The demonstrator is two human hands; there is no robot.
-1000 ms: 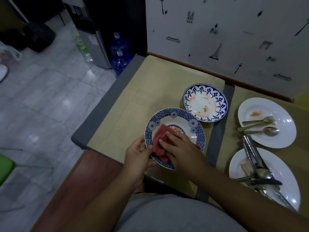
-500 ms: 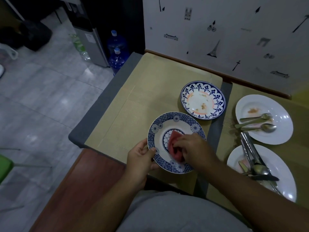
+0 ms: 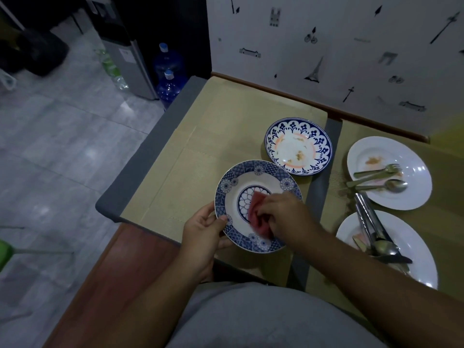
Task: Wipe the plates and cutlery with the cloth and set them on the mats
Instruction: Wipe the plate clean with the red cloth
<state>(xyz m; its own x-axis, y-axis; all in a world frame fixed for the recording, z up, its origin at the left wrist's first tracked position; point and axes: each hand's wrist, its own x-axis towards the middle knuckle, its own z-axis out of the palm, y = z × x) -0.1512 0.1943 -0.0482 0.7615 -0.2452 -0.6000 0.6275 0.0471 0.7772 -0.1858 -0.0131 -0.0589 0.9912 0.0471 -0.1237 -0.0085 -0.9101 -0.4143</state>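
My left hand grips the left rim of a blue-patterned plate held over the near edge of the tan mat. My right hand holds a red cloth bunched in its fingers and presses it on the plate's right inner part. A second blue-rimmed plate with food marks lies on the mat behind. Two white plates on the right mat carry a fork, a spoon, tongs and other cutlery.
The wall with small black drawings borders the table's far side. The grey table edge drops to a tiled floor on the left. Blue water bottles and a dispenser stand at the far left. A wooden bench lies near me.
My right hand slid the red cloth from the plate's left rim across toward its centre and right side. The plate now lies flatter, its centre pattern showing. The view shifted slightly.
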